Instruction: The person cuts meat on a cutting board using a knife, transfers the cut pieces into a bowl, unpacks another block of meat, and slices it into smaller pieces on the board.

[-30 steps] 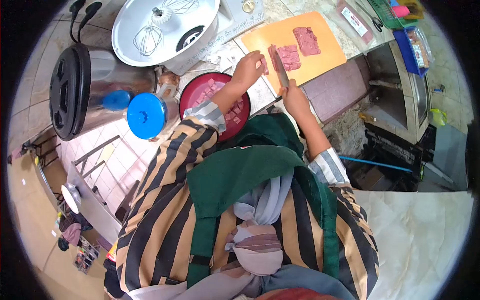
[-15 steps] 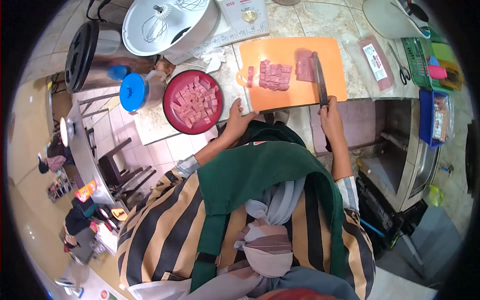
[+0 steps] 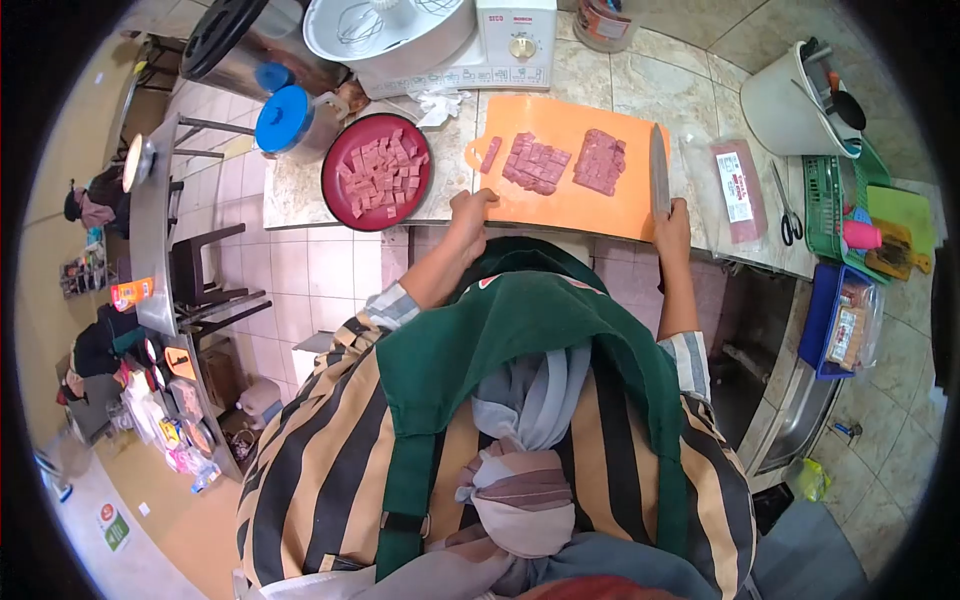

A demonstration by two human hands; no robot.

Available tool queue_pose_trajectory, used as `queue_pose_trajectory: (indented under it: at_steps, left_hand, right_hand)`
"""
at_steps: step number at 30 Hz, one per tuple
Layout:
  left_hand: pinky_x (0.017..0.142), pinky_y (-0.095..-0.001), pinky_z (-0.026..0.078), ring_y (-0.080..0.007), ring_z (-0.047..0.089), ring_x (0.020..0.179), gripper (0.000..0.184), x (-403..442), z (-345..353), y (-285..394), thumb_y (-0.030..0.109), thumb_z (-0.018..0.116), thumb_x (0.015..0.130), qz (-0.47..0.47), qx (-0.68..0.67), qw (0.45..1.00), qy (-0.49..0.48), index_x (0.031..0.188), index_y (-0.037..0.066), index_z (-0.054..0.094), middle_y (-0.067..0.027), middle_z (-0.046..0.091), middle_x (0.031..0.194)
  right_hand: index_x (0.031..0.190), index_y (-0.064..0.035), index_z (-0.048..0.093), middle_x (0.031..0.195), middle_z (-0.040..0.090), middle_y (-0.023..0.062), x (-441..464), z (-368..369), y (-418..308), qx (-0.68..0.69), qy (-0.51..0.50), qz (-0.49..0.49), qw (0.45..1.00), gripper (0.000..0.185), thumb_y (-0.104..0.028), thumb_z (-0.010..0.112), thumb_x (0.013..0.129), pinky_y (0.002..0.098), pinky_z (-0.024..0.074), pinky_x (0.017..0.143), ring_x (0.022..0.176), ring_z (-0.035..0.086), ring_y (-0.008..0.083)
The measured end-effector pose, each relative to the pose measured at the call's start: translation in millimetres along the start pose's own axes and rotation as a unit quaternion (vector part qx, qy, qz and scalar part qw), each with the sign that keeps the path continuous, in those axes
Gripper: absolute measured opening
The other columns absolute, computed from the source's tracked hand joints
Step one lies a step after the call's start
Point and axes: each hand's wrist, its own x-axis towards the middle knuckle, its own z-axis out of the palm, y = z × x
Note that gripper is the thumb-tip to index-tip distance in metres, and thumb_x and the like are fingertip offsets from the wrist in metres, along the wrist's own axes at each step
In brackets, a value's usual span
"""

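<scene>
Seemingly for clearance, the right hand grips a knife right of the meat; left hand, grip unclear.

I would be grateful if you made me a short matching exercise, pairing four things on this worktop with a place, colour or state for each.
Things
1. Knife
2. Red bowl
3. Scissors
4. Jug lid

Descriptions
A. Lying between the packaged meat and the green basket
B. Blue
C. Held in the right hand
D. Holding pink meat cubes

Right pairs: 1-C, 2-D, 3-A, 4-B
</scene>
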Motion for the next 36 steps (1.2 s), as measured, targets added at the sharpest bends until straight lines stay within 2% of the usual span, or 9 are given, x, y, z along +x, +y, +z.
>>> queue_pose_trajectory:
  at_steps: [7, 9, 14, 19, 24, 26, 29, 33, 36]
  left_hand:
    - [0.086, -0.041, 0.045, -0.0224, 0.047, 0.09, 0.031, -20.9, -4.5, -26.2, 0.019, 0.065, 0.084, -0.118, -0.257, 0.959, 0.016, 0.104, 0.003, 0.048, -0.0092, 0.045, 0.098]
    - [0.086, -0.0398, 0.044, -0.0207, 0.046, 0.09, 0.03, -19.9, -10.7, -32.3, 0.02, 0.065, 0.084, -0.099, -0.278, 0.955, -0.004, 0.103, 0.004, 0.049, -0.0077, 0.045, 0.099]
    - [0.075, -0.0304, 0.042, -0.0163, 0.05, 0.084, 0.044, -19.1, -8.8, -21.2, 0.015, 0.069, 0.076, 0.029, -0.039, 0.998, -0.027, 0.115, 0.006, 0.05, -0.0036, 0.057, 0.096]
    - [0.055, -0.0364, 0.042, -0.0149, 0.054, 0.064, 0.013, 22.5, -7.1, -44.3, 0.014, 0.065, 0.069, 0.099, 0.117, 0.986, 0.069, 0.075, 0.003, 0.064, -0.0053, 0.06, 0.069]
    - [0.055, -0.0365, 0.044, -0.0189, 0.055, 0.066, 0.021, 2.3, 4.1, -15.2, 0.018, 0.068, 0.063, -0.011, 0.171, 0.966, 0.192, 0.072, 0.0, 0.065, -0.0089, 0.062, 0.071]
    - [0.077, -0.0386, 0.052, -0.0327, 0.064, 0.092, 0.046, 20.5, 4.0, -31.2, 0.021, 0.068, 0.061, 0.019, 0.234, 0.948, 0.214, 0.095, -0.01, 0.063, -0.0261, 0.064, 0.101]
    - [0.056, -0.0358, 0.044, -0.022, 0.057, 0.062, 0.019, 40.5, 3.2, -46.7, 0.016, 0.069, 0.061, 0.048, 0.183, 0.932, 0.31, 0.067, -0.001, 0.061, -0.0093, 0.061, 0.067]
    - [0.058, -0.0334, 0.047, -0.0207, 0.057, 0.059, 0.013, 41.2, -5.7, -42.0, 0.013, 0.066, 0.065, 0.057, 0.114, 0.958, 0.257, 0.069, 0.002, 0.061, -0.0077, 0.06, 0.065]
    - [0.073, -0.0423, 0.055, -0.0239, 0.064, 0.077, 0.028, -2.2, 18.4, -29.6, 0.01, 0.064, 0.071, 0.057, -0.052, 0.985, 0.153, 0.097, -0.001, 0.059, -0.0118, 0.064, 0.091]
  right_hand:
    - [0.113, 0.0017, 0.047, 0.088, 0.06, 0.0239, 1.5, 2.8, 9.6, 0.159, -0.04, 0.104, 0.981, 0.029, -0.013, 0.045, 0.087, 0.0423, 0.0491, 0.053, 0.059, 0.062, 0.0313]
    - [0.105, 0.0, 0.046, 0.072, 0.052, 0.0119, 6.5, 1.5, 13.2, 0.194, -0.043, 0.072, 0.977, 0.018, -0.008, 0.042, 0.089, 0.0343, 0.0404, 0.036, 0.039, 0.048, 0.0187]
    - [0.106, -0.0011, 0.047, 0.072, 0.052, 0.0124, 15.7, 4.0, 22.7, 0.108, -0.053, 0.035, 0.992, 0.019, -0.01, 0.042, 0.09, 0.0337, 0.0399, 0.036, 0.041, 0.05, 0.019]
    - [0.104, 0.0017, 0.047, 0.081, 0.059, 0.0215, 45.0, 17.9, 64.1, 0.047, -0.052, -0.071, 0.995, 0.02, -0.011, 0.044, 0.089, 0.0418, 0.0481, 0.061, 0.066, 0.062, 0.0307]
    - [0.1, -0.0018, 0.044, 0.07, 0.052, 0.0119, 34.9, 17.8, 41.8, 0.21, -0.169, -0.054, 0.962, 0.011, -0.006, 0.043, 0.09, 0.0332, 0.0382, 0.034, 0.038, 0.046, 0.0179]
    - [0.102, -0.0025, 0.043, 0.069, 0.053, 0.0126, 37.0, 15.6, 38.6, 0.252, -0.205, -0.034, 0.945, 0.012, -0.005, 0.042, 0.09, 0.0326, 0.0389, 0.034, 0.038, 0.046, 0.0177]
    - [0.104, -0.0039, 0.041, 0.068, 0.055, 0.0143, 36.9, 3.1, 34.8, 0.336, -0.247, 0.031, 0.908, 0.014, -0.004, 0.04, 0.09, 0.0314, 0.0402, 0.035, 0.038, 0.046, 0.0174]
    - [0.104, -0.0058, 0.039, 0.073, 0.061, 0.0188, 39.4, -2.9, 41.9, 0.437, -0.272, 0.068, 0.854, 0.013, -0.006, 0.039, 0.092, 0.0306, 0.0423, 0.035, 0.039, 0.046, 0.0169]
    - [0.105, -0.006, 0.038, 0.072, 0.061, 0.0194, 38.2, -4.7, 38.6, 0.458, -0.273, 0.071, 0.843, 0.012, -0.007, 0.039, 0.092, 0.0305, 0.0423, 0.035, 0.039, 0.046, 0.0171]
